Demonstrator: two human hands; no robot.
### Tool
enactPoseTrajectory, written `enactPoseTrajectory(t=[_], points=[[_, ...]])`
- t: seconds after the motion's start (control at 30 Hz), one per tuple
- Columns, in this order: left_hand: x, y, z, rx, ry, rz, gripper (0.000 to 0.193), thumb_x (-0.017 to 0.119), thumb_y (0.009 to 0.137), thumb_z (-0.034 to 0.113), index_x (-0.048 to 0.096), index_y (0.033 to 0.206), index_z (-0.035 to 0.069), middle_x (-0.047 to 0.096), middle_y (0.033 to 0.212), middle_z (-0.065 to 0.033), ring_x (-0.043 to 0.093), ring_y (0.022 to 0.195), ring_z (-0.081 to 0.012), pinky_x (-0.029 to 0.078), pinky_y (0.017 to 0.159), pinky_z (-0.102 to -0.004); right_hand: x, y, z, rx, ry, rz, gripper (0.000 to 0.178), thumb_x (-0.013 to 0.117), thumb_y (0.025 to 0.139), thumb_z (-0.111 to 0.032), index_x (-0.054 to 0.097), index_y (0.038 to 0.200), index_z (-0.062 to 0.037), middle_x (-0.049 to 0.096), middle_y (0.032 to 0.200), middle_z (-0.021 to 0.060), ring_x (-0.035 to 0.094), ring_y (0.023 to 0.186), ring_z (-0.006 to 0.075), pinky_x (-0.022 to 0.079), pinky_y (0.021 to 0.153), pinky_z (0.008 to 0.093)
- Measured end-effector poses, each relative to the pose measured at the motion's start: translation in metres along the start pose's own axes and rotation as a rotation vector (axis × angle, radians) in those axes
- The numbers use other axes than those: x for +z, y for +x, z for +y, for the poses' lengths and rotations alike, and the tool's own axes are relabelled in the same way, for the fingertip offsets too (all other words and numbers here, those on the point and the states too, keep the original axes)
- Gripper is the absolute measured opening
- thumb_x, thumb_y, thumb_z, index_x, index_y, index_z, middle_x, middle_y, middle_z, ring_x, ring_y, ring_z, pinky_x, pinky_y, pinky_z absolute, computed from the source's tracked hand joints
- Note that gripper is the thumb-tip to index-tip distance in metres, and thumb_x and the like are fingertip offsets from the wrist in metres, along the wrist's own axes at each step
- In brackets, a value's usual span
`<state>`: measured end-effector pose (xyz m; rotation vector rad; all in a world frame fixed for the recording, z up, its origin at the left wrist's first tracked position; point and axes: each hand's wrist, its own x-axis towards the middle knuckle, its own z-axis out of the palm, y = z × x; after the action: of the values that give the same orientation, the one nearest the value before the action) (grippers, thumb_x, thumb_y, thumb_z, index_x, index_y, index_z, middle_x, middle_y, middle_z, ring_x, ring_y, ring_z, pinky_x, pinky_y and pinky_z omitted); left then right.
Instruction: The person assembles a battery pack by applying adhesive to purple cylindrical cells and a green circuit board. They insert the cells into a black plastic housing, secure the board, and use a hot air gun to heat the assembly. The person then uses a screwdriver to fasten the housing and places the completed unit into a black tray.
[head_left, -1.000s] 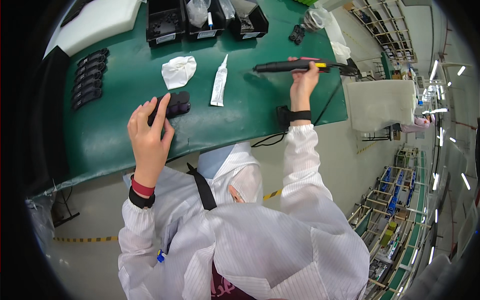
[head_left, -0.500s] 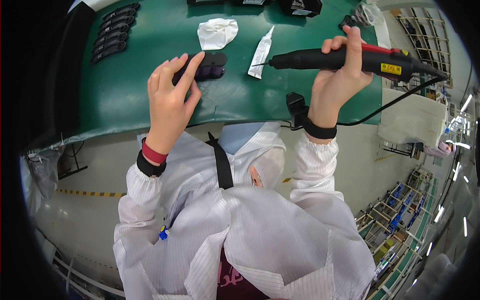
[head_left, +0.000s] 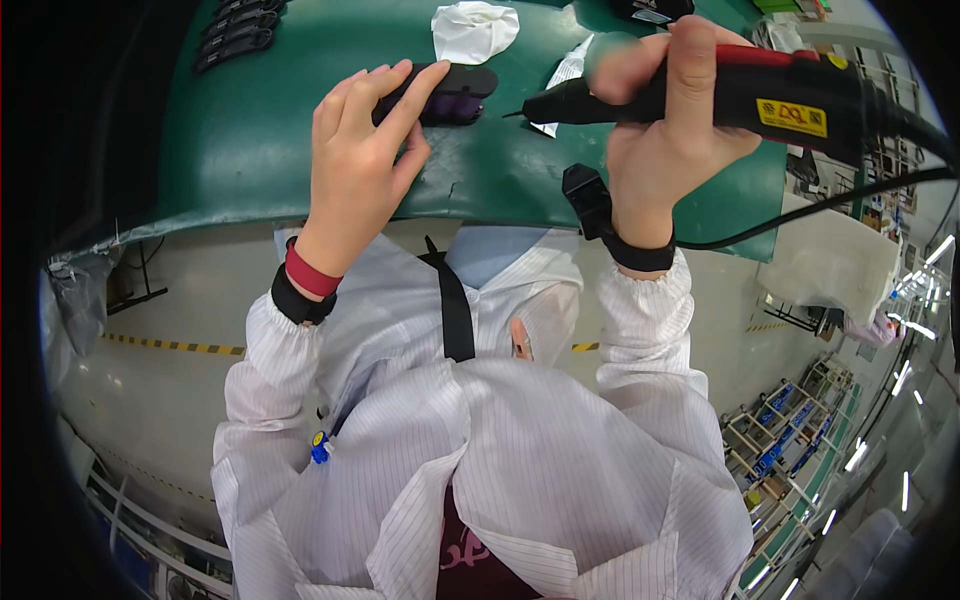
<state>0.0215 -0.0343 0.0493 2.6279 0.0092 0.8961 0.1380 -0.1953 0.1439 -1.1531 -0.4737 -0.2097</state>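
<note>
My left hand (head_left: 362, 150) grips a black oblong part (head_left: 470, 82) with a dark purplish side, holding it down on the green bench mat. Its fingers lie along the part's left end and top. My right hand (head_left: 680, 130) is wrapped round a black and red electric screwdriver (head_left: 740, 88), held level above the mat. The thin bit points left and ends just right of the black part, apart from it in the picture. Partly behind the screwdriver lies a white tube (head_left: 572, 66). A crumpled white cloth or wipe (head_left: 475, 32) sits beyond the black part.
Several black curved pieces (head_left: 236, 40) lie in a row at the far left of the mat (head_left: 270, 150). A black box-like item (head_left: 655, 8) stands at the far edge. The screwdriver's cable (head_left: 810, 210) runs near my right wrist, which wears a black strap with a clip.
The screwdriver in my right hand has come left over the mat, its bit nearer the black part, and looks larger. My left hand keeps its grip. The whole view has shifted.
</note>
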Motion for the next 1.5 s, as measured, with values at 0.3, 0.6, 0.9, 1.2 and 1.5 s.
enactPoseTrajectory(t=[0.3,0.6,0.9,1.2,1.5], points=[[0.000,-0.003,-0.003,0.005,0.007,0.000,0.061,0.071,0.077,0.002,0.066,0.135,0.020,0.060,0.122,-0.0048,0.054,0.117,-0.0276,0.044,0.101,-0.0411,0.009,-0.003,0.010,0.001,-0.108,-0.003,0.014,0.070,0.094,-0.006,0.058,0.091,0.0010,0.057,0.062,0.0078,0.054,0.049,0.0160,0.046,0.049,0.0297],[0.001,-0.003,-0.004,0.005,0.016,0.003,0.061,0.071,0.077,0.003,0.066,0.135,0.020,0.060,0.123,-0.0036,0.054,0.117,-0.0263,0.044,0.101,-0.0402,0.012,-0.002,0.013,-0.064,-0.077,-0.031,0.016,0.071,0.094,-0.008,0.058,0.091,0.0002,0.057,0.062,0.0078,0.054,0.048,0.0156,0.046,0.049,0.0283],[0.000,-0.002,-0.002,-0.013,0.002,-0.003,0.061,0.071,0.078,-0.001,0.068,0.134,0.022,0.059,0.126,-0.0039,0.054,0.115,-0.0269,0.045,0.101,-0.0397,0.013,-0.002,0.016,-0.054,-0.053,-0.057,0.016,0.072,0.094,-0.008,0.059,0.091,0.0002,0.057,0.062,0.0077,0.054,0.048,0.0156,0.046,0.049,0.0283],[0.002,-0.004,-0.004,0.001,0.010,0.011,0.060,0.071,0.077,0.003,0.067,0.134,0.021,0.058,0.125,-0.0032,0.054,0.117,-0.0260,0.044,0.100,-0.0395,0.013,-0.002,0.017,-0.064,-0.063,-0.059,0.017,0.073,0.093,-0.007,0.058,0.092,0.0001,0.057,0.061,0.0076,0.054,0.047,0.0158,0.046,0.049,0.0283],[0.002,-0.004,-0.004,0.006,0.022,0.014,0.061,0.071,0.077,0.002,0.067,0.135,0.021,0.059,0.124,-0.0033,0.054,0.116,-0.0260,0.044,0.100,-0.0393,0.016,-0.005,0.015,-0.045,-0.191,-0.027,0.018,0.074,0.093,-0.008,0.058,0.092,-0.0006,0.060,0.062,0.0082,0.057,0.048,0.0157,0.047,0.049,0.0282]])
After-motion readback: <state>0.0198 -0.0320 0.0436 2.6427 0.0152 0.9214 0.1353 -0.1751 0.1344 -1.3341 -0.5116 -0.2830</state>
